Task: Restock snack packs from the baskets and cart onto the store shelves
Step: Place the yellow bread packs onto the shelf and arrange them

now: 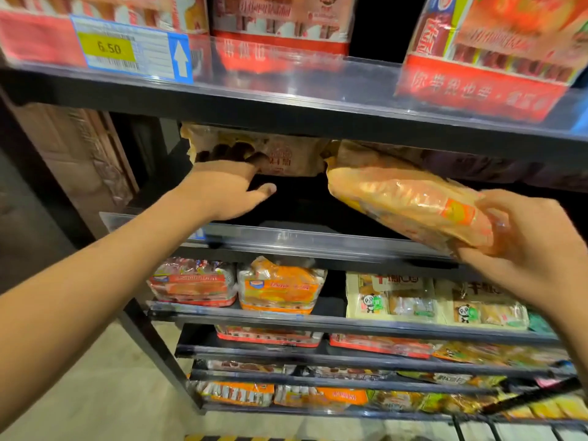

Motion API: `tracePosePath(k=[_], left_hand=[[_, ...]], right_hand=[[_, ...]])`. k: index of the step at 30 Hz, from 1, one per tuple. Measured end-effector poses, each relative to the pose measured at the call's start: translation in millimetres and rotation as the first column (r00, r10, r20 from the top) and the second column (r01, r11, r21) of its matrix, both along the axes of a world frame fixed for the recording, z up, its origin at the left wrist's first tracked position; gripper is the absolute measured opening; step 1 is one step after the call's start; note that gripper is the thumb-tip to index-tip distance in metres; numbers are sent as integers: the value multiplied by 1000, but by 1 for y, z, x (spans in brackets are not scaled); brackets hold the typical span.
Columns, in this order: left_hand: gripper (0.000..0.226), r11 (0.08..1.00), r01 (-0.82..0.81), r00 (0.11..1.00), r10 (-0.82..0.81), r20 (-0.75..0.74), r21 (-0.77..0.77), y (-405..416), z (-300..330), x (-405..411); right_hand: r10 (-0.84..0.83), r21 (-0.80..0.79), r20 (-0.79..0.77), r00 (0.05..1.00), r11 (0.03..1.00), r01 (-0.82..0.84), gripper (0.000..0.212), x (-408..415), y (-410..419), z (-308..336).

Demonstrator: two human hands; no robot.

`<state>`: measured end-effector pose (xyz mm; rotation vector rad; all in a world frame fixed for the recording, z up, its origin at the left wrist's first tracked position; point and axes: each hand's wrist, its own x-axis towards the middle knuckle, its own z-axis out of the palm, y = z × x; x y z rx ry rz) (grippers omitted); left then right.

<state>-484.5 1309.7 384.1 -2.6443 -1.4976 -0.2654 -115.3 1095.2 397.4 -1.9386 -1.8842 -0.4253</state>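
Snack pack, orange and glossy, sits tilted at the mouth of the second shelf, its far end poking into the dark bay, its near end clamped in the right hand, fingers wrapped underneath. Print on it is too blurred to read. Left hand reaches deep into the same bay, fingers spread against a brown pack at the back, thumb free, gripping nothing. That brown pack's top is cut off by the shelf above. Price tag overhead reads 6.50.
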Motion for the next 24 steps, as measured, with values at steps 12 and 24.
tracePosePath(k=[12, 24], left_hand=[[66, 991, 10, 991, -28, 132, 134, -83, -74, 0], [52, 965, -4, 979, -50, 199, 262, -81, -90, 4]], right_hand=[[-123, -396, 39, 992, 909, 128, 76, 2, 72, 34], [-273, -97, 169, 947, 952, 292, 40, -39, 90, -25]])
